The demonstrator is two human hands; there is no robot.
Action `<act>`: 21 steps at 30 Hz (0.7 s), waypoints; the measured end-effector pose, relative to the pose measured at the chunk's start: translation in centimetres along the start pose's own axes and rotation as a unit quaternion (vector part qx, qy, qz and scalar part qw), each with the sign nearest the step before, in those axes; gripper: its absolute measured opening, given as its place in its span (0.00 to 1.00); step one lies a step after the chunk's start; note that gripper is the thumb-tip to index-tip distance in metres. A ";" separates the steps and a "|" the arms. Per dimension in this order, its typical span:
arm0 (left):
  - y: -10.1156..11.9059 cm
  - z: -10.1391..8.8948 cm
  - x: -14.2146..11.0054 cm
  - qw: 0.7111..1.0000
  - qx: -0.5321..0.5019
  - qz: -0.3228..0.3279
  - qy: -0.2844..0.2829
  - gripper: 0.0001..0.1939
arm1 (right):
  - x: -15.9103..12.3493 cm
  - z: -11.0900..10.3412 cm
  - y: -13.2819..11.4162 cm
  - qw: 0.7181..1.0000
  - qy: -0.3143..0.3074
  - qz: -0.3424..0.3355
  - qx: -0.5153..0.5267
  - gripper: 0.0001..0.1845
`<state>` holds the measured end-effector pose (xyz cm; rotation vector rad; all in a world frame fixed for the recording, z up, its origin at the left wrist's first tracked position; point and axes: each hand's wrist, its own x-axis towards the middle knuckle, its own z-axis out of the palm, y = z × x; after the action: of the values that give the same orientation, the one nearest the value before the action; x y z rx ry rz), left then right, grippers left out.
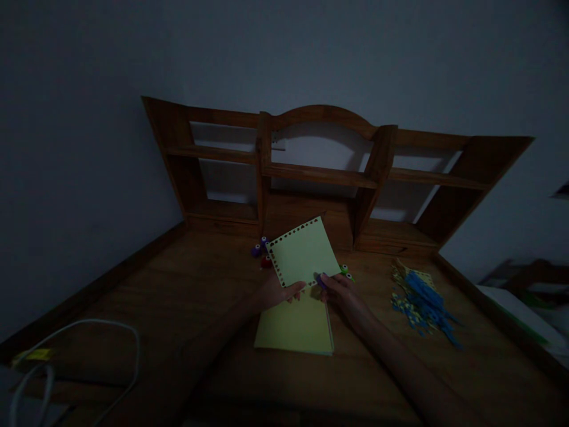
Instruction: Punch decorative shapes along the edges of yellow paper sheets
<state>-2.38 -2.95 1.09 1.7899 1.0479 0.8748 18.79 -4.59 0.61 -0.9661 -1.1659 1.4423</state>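
Note:
A pale yellow-green paper sheet [306, 252] is held up at a tilt over the desk, with rows of small cut-out shapes along its top, left and part of its lower edge. My left hand [281, 290] is closed on its lower left corner, thumb on top. My right hand [340, 290] grips a small purple craft punch [320, 281] at the sheet's lower edge. Beneath both hands lies a stack of yellow paper [296, 329]. Part of the punch is hidden by my right fingers.
Purple punches [256, 251] and a red punch [266, 261] sit left of the sheet, green punches [349, 276] to its right. Blue and yellow paper scraps [424, 299] are piled farther right. A wooden shelf unit [317, 172] stands behind; a white cable [136, 338] loops at lower left.

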 end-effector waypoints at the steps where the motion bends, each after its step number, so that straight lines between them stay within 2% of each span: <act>1: 0.0 0.0 0.0 1.000 0.001 -0.002 -0.004 0.17 | 0.1 0.0 0.1 1.000 0.001 0.002 0.002 0.16; 7: 0.0 0.1 0.0 1.000 -0.006 -0.004 0.007 0.17 | -0.1 0.2 -0.1 1.000 0.021 0.003 0.003 0.17; 13: 0.2 -0.1 0.0 1.000 0.008 0.005 -0.010 0.17 | -0.3 0.5 -0.5 1.000 0.023 0.011 -0.001 0.19; 21: -0.4 0.0 0.1 1.000 0.006 -0.005 0.002 0.17 | -0.4 0.4 -0.7 1.000 0.017 0.020 0.000 0.18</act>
<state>-2.44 -2.80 0.75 1.7918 1.0647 0.8681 18.58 -5.02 1.38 -1.0157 -1.1267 1.4521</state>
